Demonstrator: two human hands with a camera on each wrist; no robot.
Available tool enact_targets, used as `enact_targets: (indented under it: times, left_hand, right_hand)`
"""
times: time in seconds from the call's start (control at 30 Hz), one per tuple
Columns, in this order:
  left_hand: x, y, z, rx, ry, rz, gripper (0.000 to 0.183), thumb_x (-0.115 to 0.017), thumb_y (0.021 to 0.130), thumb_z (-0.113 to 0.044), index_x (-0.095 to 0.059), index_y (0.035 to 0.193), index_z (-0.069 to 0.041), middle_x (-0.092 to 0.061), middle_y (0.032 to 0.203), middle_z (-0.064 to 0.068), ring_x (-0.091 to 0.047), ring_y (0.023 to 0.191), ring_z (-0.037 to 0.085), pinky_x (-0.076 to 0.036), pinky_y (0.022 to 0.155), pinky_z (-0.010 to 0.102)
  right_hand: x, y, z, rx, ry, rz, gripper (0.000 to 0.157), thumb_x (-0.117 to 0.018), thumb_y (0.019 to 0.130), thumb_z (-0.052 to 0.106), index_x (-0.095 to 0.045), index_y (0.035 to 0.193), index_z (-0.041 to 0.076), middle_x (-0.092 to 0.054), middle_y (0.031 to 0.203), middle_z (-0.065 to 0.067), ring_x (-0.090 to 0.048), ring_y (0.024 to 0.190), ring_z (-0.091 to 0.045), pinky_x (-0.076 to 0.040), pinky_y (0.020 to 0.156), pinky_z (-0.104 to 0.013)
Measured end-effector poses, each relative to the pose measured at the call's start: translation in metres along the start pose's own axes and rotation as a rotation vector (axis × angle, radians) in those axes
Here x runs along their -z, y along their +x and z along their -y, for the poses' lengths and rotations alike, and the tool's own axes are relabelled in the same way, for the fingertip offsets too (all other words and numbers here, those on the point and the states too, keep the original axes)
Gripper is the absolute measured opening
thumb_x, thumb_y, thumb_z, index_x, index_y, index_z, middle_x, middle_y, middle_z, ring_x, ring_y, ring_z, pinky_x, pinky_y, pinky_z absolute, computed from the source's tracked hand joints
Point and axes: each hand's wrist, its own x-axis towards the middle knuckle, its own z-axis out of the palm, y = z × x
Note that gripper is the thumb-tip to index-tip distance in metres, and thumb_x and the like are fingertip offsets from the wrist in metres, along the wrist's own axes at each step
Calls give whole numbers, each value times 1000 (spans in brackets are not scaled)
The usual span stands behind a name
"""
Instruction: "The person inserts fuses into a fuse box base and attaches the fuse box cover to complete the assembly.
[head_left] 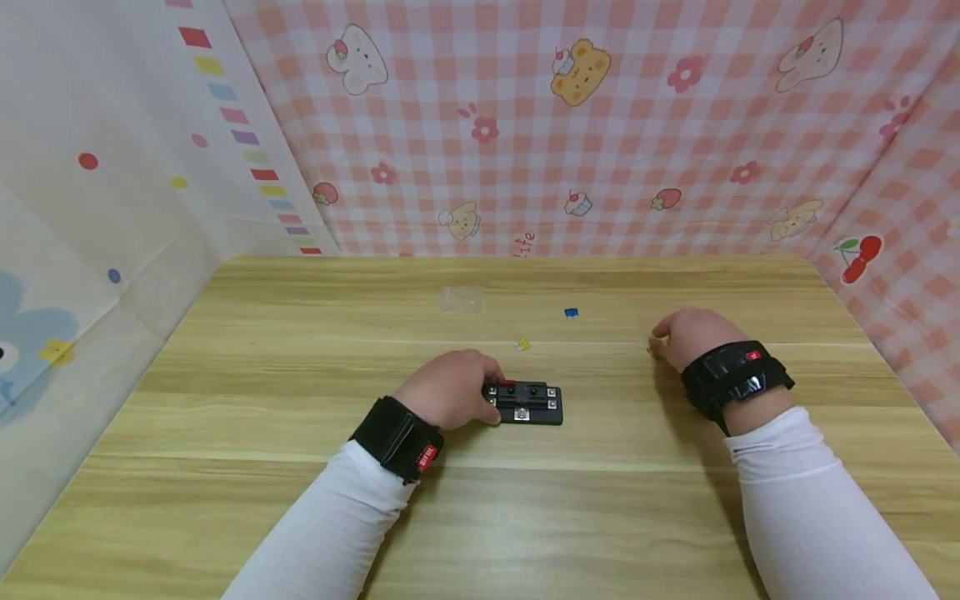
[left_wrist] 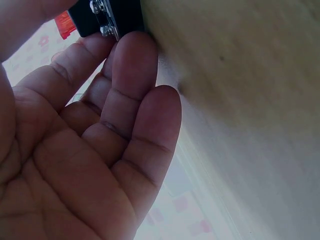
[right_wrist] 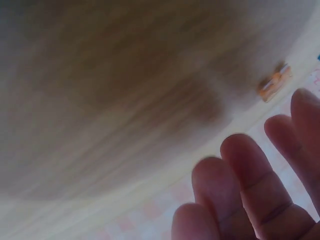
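Note:
A black fuse block with metal screw terminals lies on the table. My left hand pinches its left end between thumb and fingers. In the left wrist view, two screws of the fuse block show above the fingertips, with a red blade fuse at its edge. Farther right, my right hand hovers low with loosely bent fingers. Just past those fingers, the right wrist view shows an orange blade fuse on the table, apart from the visible fingertips. The right thumb cannot be made out clearly there.
Behind the block lie a yellow blade fuse and a blue blade fuse. A clear plastic cover lies farther back on the wooden table. A pink checked cloth hangs along the table's back edge.

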Motion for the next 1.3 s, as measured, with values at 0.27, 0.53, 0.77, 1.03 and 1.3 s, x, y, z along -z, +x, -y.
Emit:
enact_targets:
  times: [0.27, 0.53, 0.77, 1.03, 1.3]
  left_hand:
    - [0, -1, 0, -7, 5, -7, 41, -82, 71, -28, -67, 108, -18, -61, 98, -4, -52, 82, 14, -42, 79, 33]
    - [0, -1, 0, 0, 4, -10, 41, -82, 71, -28, -67, 108, -19, -61, 98, -5, -52, 82, 14, -42, 79, 33]
    - [0, -1, -1, 5, 2, -6, 41, -82, 71, -29, -67, 108, -19, -62, 98, -4, -52, 82, 14, -42, 79, 33]
    - [1, 0, -1, -2, 1, -10, 41, -82, 71, -29, -67, 108, -19, -61, 98, -4, -52, 81, 14, -42, 79, 33]
    - [1, 0, 0, 1, -1, -12, 41, -82, 70, -28, -67, 108, -19, -61, 98, -4, -51, 82, 14, -42, 79, 33]
  right_hand:
    - [-2, -1, -3, 32, -38, 0, 20, -62, 87, 11, -69, 102, 2, -66, 98, -22, -56, 82, -29, -46, 78, -51]
    - [0, 1, -3, 63, -47, 23, 18, -60, 84, 5, -72, 97, 6, -66, 94, -20, -54, 77, -27, -46, 76, -48]
    - [-3, 3, -4, 85, -49, 3, 18, -60, 81, 4, -72, 94, 7, -67, 93, -18, -58, 82, -30, -47, 77, -50]
    - [-3, 3, -1, 68, -17, -22, 18, -58, 76, -3, -71, 83, 7, -67, 82, -13, -55, 73, -27, -46, 70, -47]
    - [-2, 4, 2, 57, -36, -8, 14, -59, 79, -1, -67, 74, 9, -63, 73, -8, -52, 65, -25, -45, 64, -43]
